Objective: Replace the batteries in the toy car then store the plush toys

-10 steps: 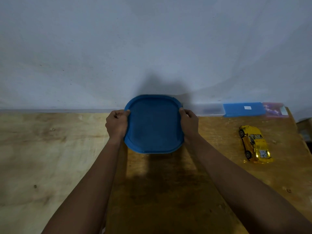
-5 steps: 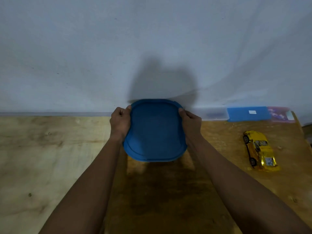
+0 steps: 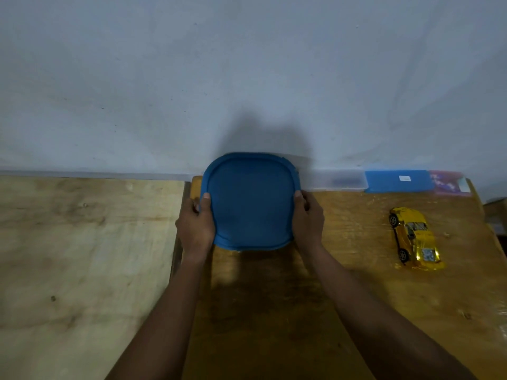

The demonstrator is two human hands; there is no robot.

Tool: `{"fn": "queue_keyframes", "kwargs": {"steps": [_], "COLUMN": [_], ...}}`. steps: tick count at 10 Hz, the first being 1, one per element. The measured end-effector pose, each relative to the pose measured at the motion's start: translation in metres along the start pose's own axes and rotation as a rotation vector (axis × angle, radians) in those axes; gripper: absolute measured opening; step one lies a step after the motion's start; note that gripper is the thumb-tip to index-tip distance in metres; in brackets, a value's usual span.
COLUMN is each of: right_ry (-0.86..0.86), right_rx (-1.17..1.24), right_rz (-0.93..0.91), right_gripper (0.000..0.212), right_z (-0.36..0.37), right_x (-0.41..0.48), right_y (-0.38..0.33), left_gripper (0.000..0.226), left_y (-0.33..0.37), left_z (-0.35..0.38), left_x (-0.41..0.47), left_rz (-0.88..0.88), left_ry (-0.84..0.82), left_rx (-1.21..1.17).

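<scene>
Wooden table (image 3: 274, 311); blue lid (image 3: 251, 204) between left hand (image 3: 196, 229), right hand (image 3: 308, 223); case label (image 3: 404, 178) illegible

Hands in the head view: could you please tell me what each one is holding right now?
Left hand: grips the blue lid at its left edge.
Right hand: grips the lid's right edge.

The shiny yellow toy car (image 3: 414, 238) lies well right of the closed blue-lidded container (image 3: 251, 201).
</scene>
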State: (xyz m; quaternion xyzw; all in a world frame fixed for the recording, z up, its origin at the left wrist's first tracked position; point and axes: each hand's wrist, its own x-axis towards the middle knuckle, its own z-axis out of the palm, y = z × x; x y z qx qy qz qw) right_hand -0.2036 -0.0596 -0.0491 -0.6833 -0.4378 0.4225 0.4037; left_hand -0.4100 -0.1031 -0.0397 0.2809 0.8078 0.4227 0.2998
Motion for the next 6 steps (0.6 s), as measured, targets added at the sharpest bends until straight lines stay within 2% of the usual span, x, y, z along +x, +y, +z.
{"fn": "queue_keyframes", "kwargs": {"steps": [1,3,4,5,6], "right_ry": [-0.004,0.014,0.009,-0.120,-0.202], "right_rx": [0.113,0.182,0.192,0.168,-0.026], "right_rz": [-0.015,-0.069,0.021,0.125,0.041], "right_gripper": [0.029,0.032,0.030,0.036,0.037], "right_z": [0.001,0.003,-0.001,-0.011,-0.031], "right_x": [0.006,0.007,0.002,0.003,-0.003], "right_y": [0.004,0.006,-0.001,-0.007,-0.025], "left_gripper": [0.053,0.044,0.044,0.045,0.052], "left_y": [-0.003,-0.003,0.002,0.005,0.012], "left_z": [0.001,0.004,0.002,-0.004,-0.010], "left_x": [0.008,0.008,0.005,-0.001,-0.018], "left_rz": [0.035,0.007,-0.037,-0.129,-0.172], "left_ry": [-0.048,-0.053,-0.051,-0.067,0.118], "left_rx": [-0.050,-0.092,-0.072,-0.078,-0.091]}}
